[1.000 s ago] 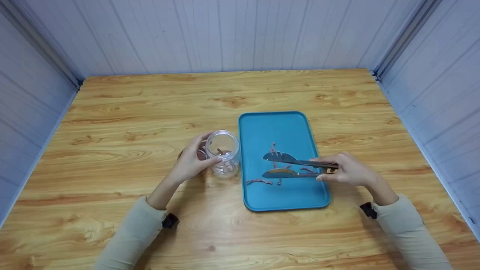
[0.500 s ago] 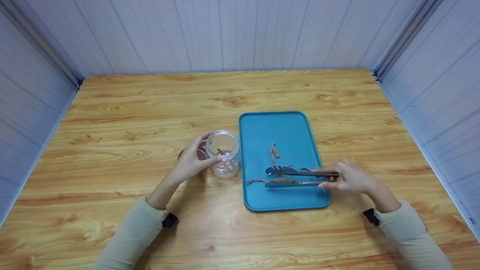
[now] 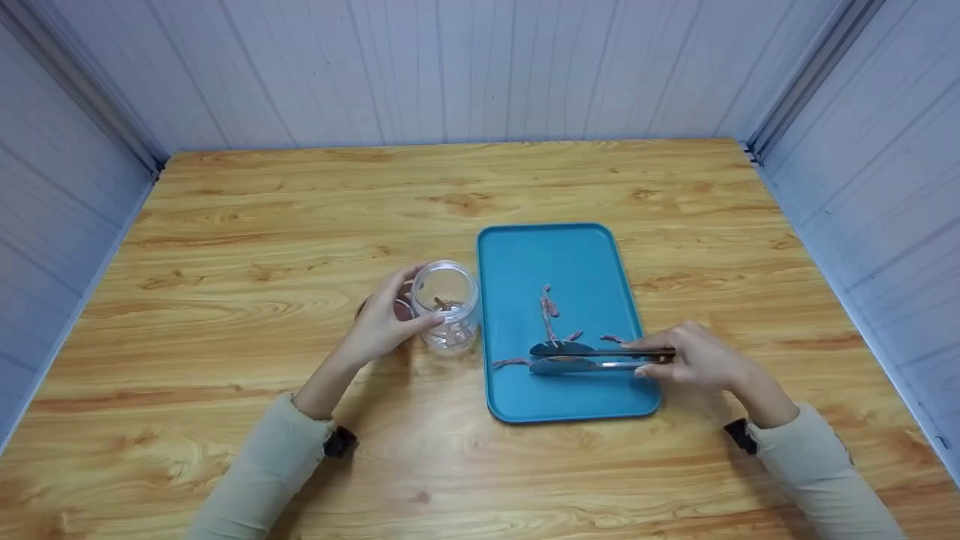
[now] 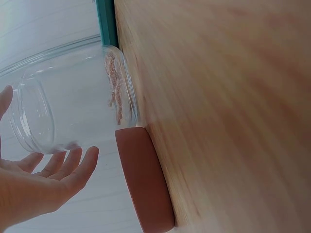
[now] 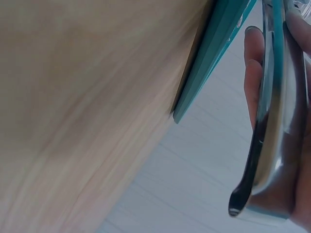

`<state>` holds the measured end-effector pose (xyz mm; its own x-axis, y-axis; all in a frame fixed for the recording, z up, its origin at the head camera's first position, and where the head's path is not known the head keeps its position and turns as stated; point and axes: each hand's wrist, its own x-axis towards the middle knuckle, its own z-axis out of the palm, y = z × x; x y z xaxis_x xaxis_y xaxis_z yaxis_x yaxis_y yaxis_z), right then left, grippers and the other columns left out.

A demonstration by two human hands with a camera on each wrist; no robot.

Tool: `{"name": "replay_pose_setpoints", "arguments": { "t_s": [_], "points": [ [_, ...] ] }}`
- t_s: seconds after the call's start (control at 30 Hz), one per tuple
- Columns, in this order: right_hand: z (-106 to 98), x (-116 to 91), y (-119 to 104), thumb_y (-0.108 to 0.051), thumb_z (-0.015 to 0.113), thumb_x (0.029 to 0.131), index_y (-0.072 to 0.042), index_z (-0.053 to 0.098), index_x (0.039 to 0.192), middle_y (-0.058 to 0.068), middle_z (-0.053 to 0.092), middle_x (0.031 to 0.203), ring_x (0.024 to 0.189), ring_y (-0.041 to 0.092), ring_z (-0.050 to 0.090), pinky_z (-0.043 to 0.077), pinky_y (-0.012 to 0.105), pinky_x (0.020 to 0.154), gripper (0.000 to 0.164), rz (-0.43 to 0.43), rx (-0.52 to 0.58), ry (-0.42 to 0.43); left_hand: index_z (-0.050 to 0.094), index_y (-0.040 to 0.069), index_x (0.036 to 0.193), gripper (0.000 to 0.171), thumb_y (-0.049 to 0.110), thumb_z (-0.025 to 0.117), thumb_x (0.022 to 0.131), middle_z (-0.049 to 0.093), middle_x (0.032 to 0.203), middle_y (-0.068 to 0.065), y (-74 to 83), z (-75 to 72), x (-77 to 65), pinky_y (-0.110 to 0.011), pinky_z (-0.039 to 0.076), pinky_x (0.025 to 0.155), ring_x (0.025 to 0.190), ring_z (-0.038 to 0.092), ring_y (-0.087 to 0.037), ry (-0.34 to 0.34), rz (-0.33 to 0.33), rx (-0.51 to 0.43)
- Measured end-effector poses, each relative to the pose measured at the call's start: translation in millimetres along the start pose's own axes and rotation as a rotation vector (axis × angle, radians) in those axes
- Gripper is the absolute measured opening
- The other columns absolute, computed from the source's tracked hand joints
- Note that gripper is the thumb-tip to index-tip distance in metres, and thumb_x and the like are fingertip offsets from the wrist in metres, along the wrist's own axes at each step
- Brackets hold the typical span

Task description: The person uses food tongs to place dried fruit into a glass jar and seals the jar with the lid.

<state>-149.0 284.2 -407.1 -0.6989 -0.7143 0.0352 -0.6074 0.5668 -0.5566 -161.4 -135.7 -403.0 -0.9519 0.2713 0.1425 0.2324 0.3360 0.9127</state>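
While wooden tabletop [image 3: 450,187] stretches beyond the twelve o'clock edge of the blue tray [image 3: 555,255], your right hand [image 3: 697,358] grips metal tongs [image 3: 574,366] over reddish strips [image 3: 551,307]; your left hand [image 3: 384,321] curls round the clear jar [image 3: 451,336] at nine.

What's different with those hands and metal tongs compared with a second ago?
The right hand has brought the metal tongs nearer the person, over the blue tray, and squeezed their blades closer together. Whether they grip a pink strip is unclear. The left hand still holds the clear jar; jar and tray stayed put.
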Motion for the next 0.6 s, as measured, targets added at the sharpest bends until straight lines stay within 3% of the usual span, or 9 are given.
{"name": "replay_pose_setpoints", "arguments": {
  "t_s": [0.1, 0.4, 0.6],
  "points": [
    [1.2, -0.3, 0.5, -0.024, 0.067, 0.079, -0.008, 0.065, 0.106, -0.010, 0.052, 0.062, 0.042, -0.002, 0.027, 0.027, 0.018, 0.037, 0.032, -0.033, 0.001, 0.013, 0.039, 0.008, 0.130, 0.069, 0.021, 0.074, 0.072, 0.045, 0.117, -0.012, -0.6, 0.1, 0.0, -0.048, 0.039, 0.079, 0.096, 0.046, -0.035, -0.003, -0.004, -0.001],
    [0.0, 6.0, -6.4, -0.024, 0.065, 0.080, -0.008, 0.066, 0.104, -0.007, 0.060, 0.074, 0.043, -0.001, 0.031, 0.029, 0.018, 0.038, 0.029, -0.033, -0.022, -0.016, 0.036, 0.004, 0.131, 0.070, 0.014, 0.073, 0.073, 0.045, 0.119, -0.017, -0.8, 0.0, 1.5, -0.049, 0.037, 0.080, 0.098, 0.045, -0.037, -0.008, -0.020, 0.004],
    [-4.1, 11.5, -11.0, -0.022, 0.064, 0.081, -0.005, 0.066, 0.103, -0.010, 0.053, 0.063, 0.043, 0.000, 0.030, 0.028, 0.019, 0.038, 0.027, -0.032, -0.035, -0.053, 0.038, 0.009, 0.131, 0.069, 0.020, 0.073, 0.073, 0.046, 0.118, -0.014, 1.5, 0.0, 0.1, -0.047, 0.039, 0.080, 0.098, 0.046, -0.034, -0.007, -0.029, 0.010]
  ]
}}
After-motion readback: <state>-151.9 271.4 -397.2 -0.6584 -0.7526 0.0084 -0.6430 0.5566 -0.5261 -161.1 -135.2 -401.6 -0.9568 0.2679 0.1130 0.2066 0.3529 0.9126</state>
